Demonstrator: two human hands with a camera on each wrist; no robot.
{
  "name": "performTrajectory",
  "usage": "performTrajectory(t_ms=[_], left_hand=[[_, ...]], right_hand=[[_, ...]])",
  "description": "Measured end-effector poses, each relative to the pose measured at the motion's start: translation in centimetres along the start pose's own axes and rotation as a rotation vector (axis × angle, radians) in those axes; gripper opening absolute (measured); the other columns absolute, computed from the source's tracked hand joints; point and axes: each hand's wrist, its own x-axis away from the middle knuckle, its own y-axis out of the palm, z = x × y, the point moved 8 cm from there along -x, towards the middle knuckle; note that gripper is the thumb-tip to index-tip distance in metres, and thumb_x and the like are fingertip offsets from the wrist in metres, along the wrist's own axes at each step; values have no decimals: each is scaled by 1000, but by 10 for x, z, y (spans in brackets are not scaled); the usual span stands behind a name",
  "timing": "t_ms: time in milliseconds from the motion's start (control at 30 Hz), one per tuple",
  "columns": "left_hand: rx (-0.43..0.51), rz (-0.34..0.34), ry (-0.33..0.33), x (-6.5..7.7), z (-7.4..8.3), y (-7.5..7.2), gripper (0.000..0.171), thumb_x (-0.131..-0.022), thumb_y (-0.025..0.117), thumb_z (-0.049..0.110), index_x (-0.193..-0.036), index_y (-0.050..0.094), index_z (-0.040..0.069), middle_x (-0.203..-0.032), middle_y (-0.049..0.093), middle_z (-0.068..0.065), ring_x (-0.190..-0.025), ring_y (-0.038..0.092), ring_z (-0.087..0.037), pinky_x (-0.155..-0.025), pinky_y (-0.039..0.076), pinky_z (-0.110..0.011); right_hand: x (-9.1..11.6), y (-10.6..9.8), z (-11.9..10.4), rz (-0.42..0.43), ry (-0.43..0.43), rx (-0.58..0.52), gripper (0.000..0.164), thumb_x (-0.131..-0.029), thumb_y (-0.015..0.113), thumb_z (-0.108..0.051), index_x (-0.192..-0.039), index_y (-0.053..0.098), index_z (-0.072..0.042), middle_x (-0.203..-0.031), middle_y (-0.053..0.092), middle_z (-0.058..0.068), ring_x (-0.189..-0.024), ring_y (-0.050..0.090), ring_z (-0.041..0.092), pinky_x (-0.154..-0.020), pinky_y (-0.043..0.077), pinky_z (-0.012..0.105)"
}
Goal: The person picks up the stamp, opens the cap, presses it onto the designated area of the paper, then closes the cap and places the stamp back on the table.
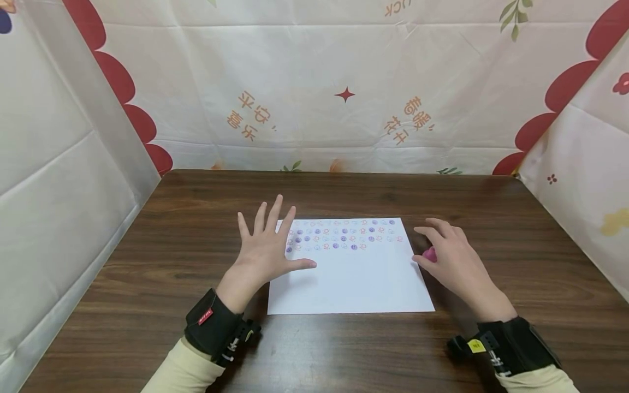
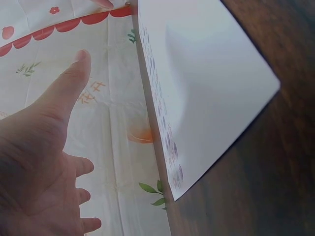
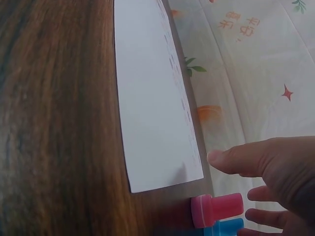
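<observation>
A white sheet of paper point(image 1: 354, 284) lies on the table, its upper part printed with several rows of small purple, red and blue marks. My left hand point(image 1: 265, 254) is held with fingers spread over the sheet's left edge, holding nothing. At the right edge of the sheet, my right hand point(image 1: 454, 262) hovers with thumb and fingers apart. A pink toy stamp point(image 3: 216, 209) stands upright by those fingers, and a blue stamp point(image 3: 224, 227) sits beside it. From the head view only a bit of the pink stamp shows; the hand hides the blue one.
The dark wooden table point(image 1: 344, 355) reaches back to a pale printed cloth point(image 1: 314, 65) with red scalloped borders. More of this cloth hangs at the left and right sides. Each wrist wears a black strap point(image 1: 216, 322) with a small camera.
</observation>
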Motion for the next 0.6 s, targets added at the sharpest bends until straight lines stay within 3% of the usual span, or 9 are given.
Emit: performTrajectory(t_ms=[433, 600], left_hand=[[3, -1, -4, 0, 0, 1, 119, -63, 56, 84, -154, 16, 19, -162, -1, -12, -143, 3, -41, -108, 0, -76], [0, -4, -7, 0, -1, 1, 120, -62, 56, 84, -154, 16, 19, -162, 0, -13, -143, 3, -41, -108, 0, -76]], right_hand=[[3, -1, -2, 62, -36, 3, 46, -69, 83, -10, -110, 66, 1, -119, 53, 26, -100, 45, 42, -71, 53, 57], [4, -1, -1, 49, -28, 2, 42, -71, 82, -9, -109, 67, 0, -111, 58, 25, -93, 49, 39, -69, 53, 54]])
